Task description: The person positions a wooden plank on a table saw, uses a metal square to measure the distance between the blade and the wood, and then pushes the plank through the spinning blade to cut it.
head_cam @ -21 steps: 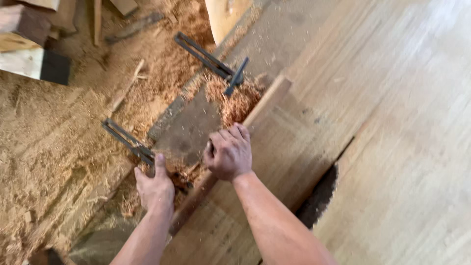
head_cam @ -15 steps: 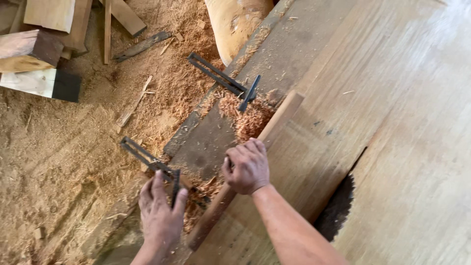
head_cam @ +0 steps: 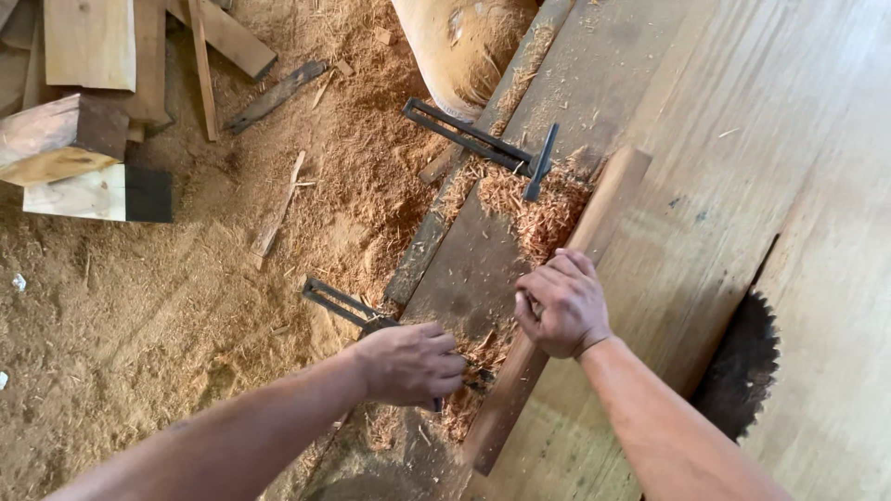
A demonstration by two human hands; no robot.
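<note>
Big wooden table with a round saw blade poking up through a slot. Long wood strip lying flat on it like a guide rail, pointing up and right. Right hand pressing it down, fingers curled. Left hand closed on the near black metal clamp, probably to lock the strip.
</note>
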